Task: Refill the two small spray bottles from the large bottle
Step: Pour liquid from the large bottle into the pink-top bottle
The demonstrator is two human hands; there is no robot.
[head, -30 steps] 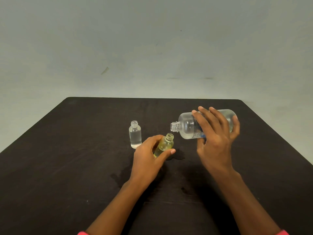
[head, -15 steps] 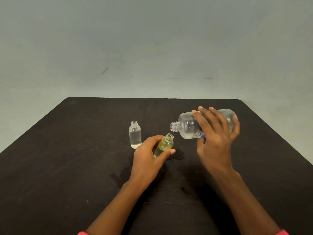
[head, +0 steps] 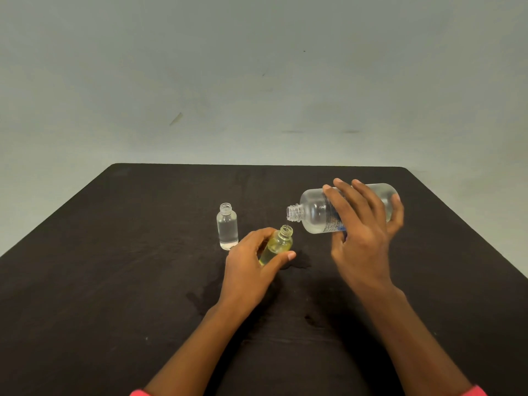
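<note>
My right hand (head: 363, 232) holds the large clear bottle (head: 314, 211) tipped on its side, uncapped mouth pointing left. A thin stream of clear liquid falls from that mouth into the small yellowish bottle (head: 278, 242) just below it. My left hand (head: 251, 267) grips that small bottle, tilted toward the large one, with its open neck up. A second small clear bottle (head: 227, 227) stands upright and uncapped to the left, nearly full of clear liquid, touched by neither hand.
Everything rests on a dark table (head: 114, 267) in front of a plain pale wall. Damp patches (head: 200, 295) show on the tabletop near my left wrist. No caps or spray heads are in view.
Both hands and the bottles hold almost the same pose; the pouring stream is now visible between the two mouths.
</note>
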